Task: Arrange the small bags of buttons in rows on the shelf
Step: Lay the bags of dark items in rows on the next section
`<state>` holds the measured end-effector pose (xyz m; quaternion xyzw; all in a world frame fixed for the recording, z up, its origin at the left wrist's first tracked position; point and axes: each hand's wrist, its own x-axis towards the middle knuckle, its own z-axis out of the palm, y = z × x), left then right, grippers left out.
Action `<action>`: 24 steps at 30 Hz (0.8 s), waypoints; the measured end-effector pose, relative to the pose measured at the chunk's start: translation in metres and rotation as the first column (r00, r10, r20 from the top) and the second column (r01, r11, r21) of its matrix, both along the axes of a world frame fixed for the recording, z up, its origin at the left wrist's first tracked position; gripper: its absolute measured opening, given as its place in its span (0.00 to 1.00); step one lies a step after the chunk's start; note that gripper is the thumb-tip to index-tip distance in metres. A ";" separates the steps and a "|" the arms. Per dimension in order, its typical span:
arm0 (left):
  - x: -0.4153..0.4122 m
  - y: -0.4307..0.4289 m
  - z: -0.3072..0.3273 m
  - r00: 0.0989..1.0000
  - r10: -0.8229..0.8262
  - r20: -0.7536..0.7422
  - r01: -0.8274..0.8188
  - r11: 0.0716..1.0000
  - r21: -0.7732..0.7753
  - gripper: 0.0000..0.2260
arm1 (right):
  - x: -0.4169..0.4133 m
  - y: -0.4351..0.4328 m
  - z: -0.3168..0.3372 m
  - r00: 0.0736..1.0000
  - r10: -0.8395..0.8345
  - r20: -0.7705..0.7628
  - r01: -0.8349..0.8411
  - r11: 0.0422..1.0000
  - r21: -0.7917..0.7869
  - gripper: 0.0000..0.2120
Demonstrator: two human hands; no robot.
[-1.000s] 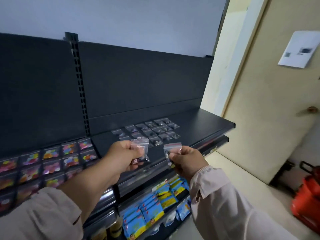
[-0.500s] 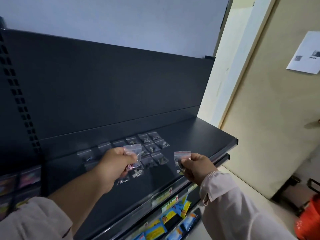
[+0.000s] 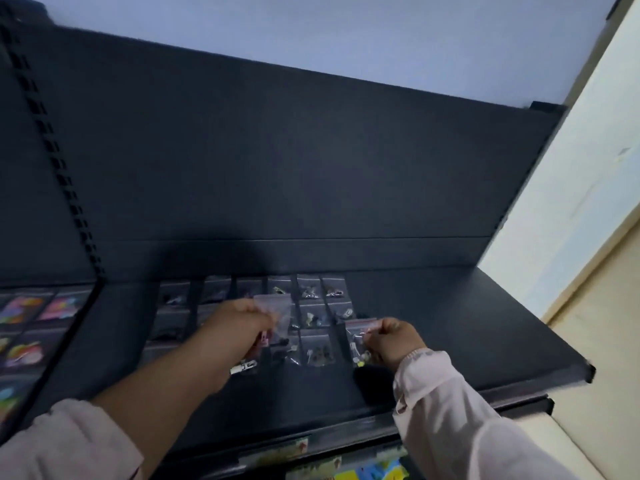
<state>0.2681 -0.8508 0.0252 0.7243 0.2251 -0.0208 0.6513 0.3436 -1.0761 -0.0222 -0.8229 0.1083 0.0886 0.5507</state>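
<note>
Dark metal shelf [image 3: 467, 341] bearing small clear bags of buttons [image 3: 309, 292] in rows near the back panel [image 3: 277, 168]. The left hand [image 3: 239, 323], fingers curled, pinches one zip bag [image 3: 278, 306] by its top edge above the middle rows. The right hand [image 3: 393, 341], likewise curled, pinches a second bag [image 3: 358, 342] at the right end of the front row; contact with the shelf cannot be told. Colourful packets [image 3: 52, 310] lie on the adjoining shelf at left.
</note>
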 end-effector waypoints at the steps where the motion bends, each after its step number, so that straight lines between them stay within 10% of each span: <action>1: 0.001 -0.003 -0.002 1.000 0.021 -0.004 -0.021 1.000 0.008 0.03 | 0.007 -0.001 -0.005 1.000 0.019 0.002 -0.019 0.999 -0.028 0.12; 18: -0.004 -0.019 -0.011 0.981 0.194 0.006 -0.194 0.981 0.032 0.02 | 0.038 0.006 -0.031 0.975 0.224 0.003 -0.221 0.965 -0.143 0.11; 24: -0.015 -0.008 -0.007 0.982 0.190 0.023 -0.191 0.981 0.046 0.02 | 0.029 0.003 0.001 0.906 0.418 0.063 -0.267 0.681 -0.681 0.09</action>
